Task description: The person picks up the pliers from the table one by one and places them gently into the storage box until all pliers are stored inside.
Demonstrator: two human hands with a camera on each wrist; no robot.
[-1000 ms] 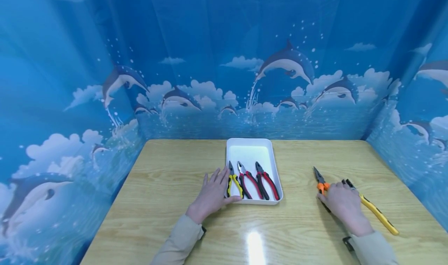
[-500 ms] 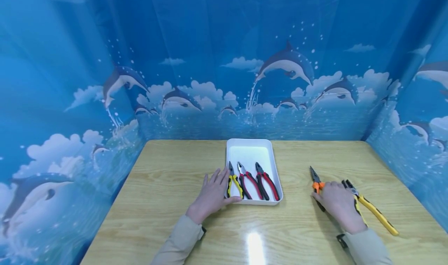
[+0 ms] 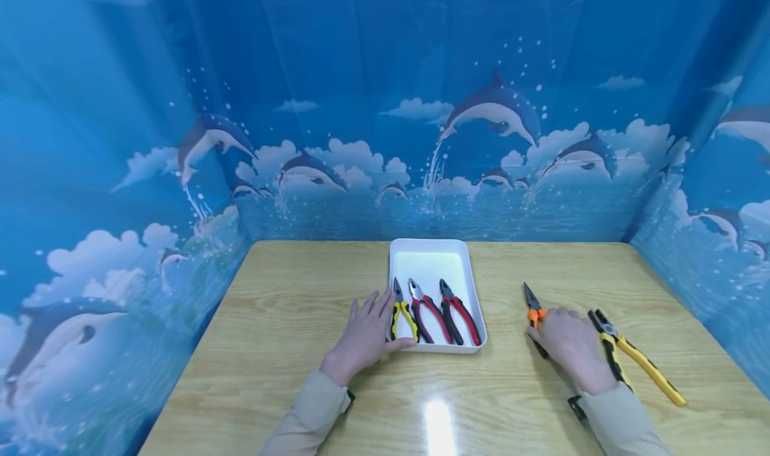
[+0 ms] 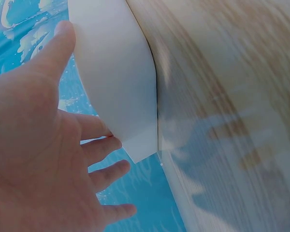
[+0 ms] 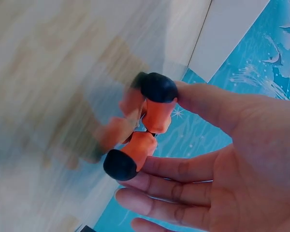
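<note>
My left hand (image 3: pixel 361 335) lies at the near left corner of a white tray (image 3: pixel 433 259), fingers spread along its left side and thumb at the front rim. In the left wrist view those fingers look fairly straight against the tray wall (image 4: pixel 116 72). Inside the tray are yellow-black needle-nose pliers (image 3: pixel 412 321) and two red-black pliers, one with a shiny head (image 3: pixel 415 289), the other with a dark head (image 3: pixel 446 289). My right hand (image 3: pixel 565 346) pinches orange-black needle-nose pliers (image 3: pixel 532 302) by the handles; the right wrist view shows thumb and fingers on opposite handles (image 5: pixel 157 113).
Larger yellow-handled pliers (image 3: pixel 648 368) lie spread on the wooden table (image 3: pixel 301 289), just right of my right hand. A blue dolphin-print curtain (image 3: pixel 373 75) surrounds the table's back and sides.
My right hand has moved left with the orange pliers, away from the yellow-handled pliers, showing more of them. My left hand and the tray have stayed put.
</note>
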